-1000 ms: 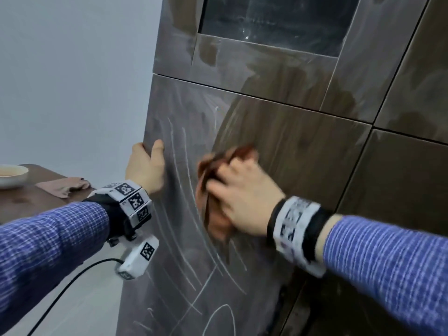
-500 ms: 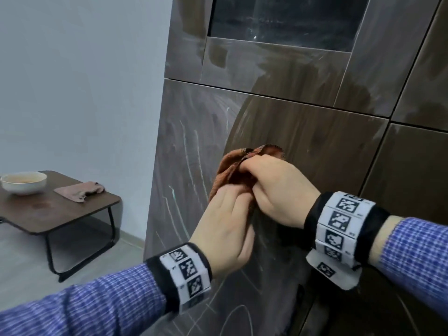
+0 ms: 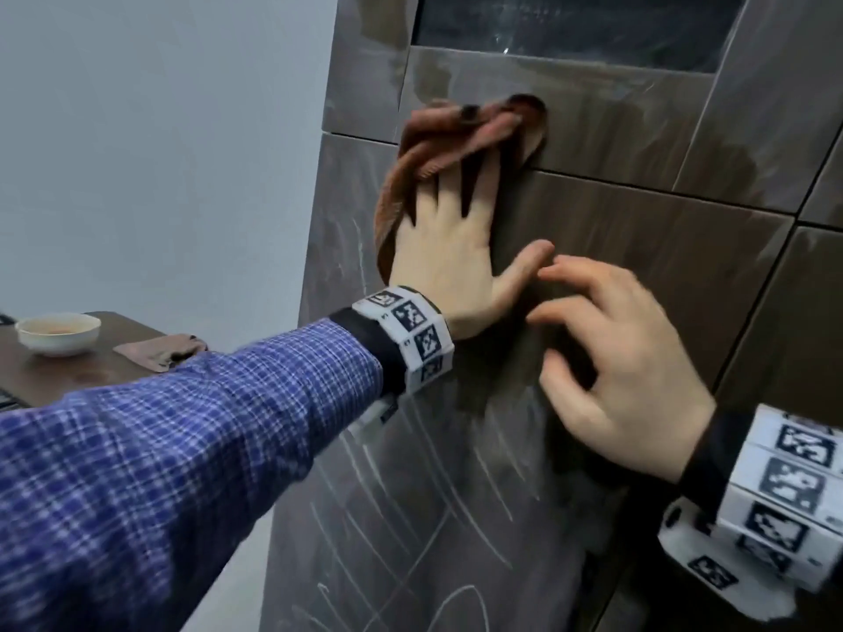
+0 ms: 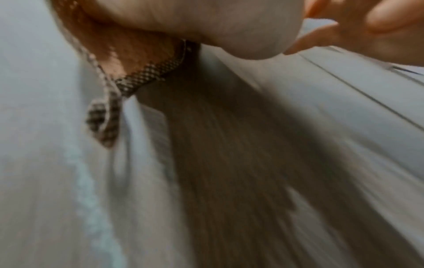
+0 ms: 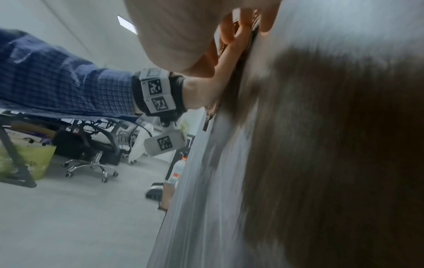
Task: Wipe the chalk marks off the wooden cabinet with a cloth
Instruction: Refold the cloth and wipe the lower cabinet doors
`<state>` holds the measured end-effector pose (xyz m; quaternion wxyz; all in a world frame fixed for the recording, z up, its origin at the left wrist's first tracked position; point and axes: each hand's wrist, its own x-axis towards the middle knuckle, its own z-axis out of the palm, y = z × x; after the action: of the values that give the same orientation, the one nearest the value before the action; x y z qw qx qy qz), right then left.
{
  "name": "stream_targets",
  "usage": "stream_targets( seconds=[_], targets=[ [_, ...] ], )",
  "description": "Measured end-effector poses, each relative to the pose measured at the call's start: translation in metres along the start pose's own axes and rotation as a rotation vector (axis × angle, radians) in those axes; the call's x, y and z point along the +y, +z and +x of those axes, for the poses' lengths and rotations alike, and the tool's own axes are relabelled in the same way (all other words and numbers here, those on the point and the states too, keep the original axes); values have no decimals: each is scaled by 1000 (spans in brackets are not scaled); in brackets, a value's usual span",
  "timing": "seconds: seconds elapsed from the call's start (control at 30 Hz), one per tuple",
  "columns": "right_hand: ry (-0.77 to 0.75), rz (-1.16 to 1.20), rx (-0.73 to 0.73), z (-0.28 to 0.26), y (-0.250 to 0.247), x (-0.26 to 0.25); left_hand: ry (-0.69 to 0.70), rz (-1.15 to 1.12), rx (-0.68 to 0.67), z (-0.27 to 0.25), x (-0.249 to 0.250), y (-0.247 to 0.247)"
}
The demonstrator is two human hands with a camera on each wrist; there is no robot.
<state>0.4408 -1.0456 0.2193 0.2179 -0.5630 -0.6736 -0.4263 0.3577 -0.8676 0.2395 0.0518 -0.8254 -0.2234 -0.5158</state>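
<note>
A brown cloth (image 3: 413,164) lies bunched against the dark wooden cabinet (image 3: 638,248), across the seam between two panels. My left hand (image 3: 447,248) presses it flat to the door with straight, spread fingers, their tips under a fold. In the left wrist view the cloth (image 4: 128,54) hangs below the palm. My right hand (image 3: 611,358) hovers just right of the left thumb with loosely curled fingers and holds nothing. White chalk marks (image 3: 410,494) arc over the lower part of the door, and faint ones (image 3: 356,248) run left of the cloth.
A low dark table (image 3: 68,380) at the left carries a white bowl (image 3: 58,333) and a second cloth (image 3: 159,351). A dark glass panel (image 3: 570,25) sits above. An office chair (image 5: 96,145) and a bottle (image 5: 176,170) stand on the floor behind.
The cloth has passed from my right hand to my left. The left hand has moved it up to the panel seam; the right hand has let go and drawn back lower right.
</note>
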Motion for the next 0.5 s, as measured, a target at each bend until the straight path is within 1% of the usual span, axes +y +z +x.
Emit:
stream_targets(
  seconds=[0.07,0.1,0.13,0.2,0.23,0.27,0.3,0.33,0.4,0.47,0.5],
  targets=[
    [13,53,55,6,0,-3,-3,-30,-18,-15,-6,9],
    [-5,77,55,7,0,-7,11,-39,-48,-35,-9,18],
    [-37,97,36,6,0,-12,32,-39,-94,-61,-11,26],
    [-114,125,-43,3,-1,-22,47,-21,-226,-114,-14,36],
    [-146,138,-81,2,-2,-26,39,-1,-279,-129,-18,37],
    [-165,153,-109,1,-3,-29,23,9,-299,-132,-20,36],
    [-173,167,-126,1,-4,-32,5,11,-274,-122,-22,32],
    [-179,180,-130,1,-6,-35,-24,13,-217,-101,-22,22],
    [-188,196,-116,4,-7,-39,-131,-34,-105,-40,-23,1],
    [-187,197,-92,5,-8,-39,-200,-70,-52,11,-27,-12],
    [-178,201,-84,5,-9,-38,-205,-65,-32,19,-29,-11]
  ],
)
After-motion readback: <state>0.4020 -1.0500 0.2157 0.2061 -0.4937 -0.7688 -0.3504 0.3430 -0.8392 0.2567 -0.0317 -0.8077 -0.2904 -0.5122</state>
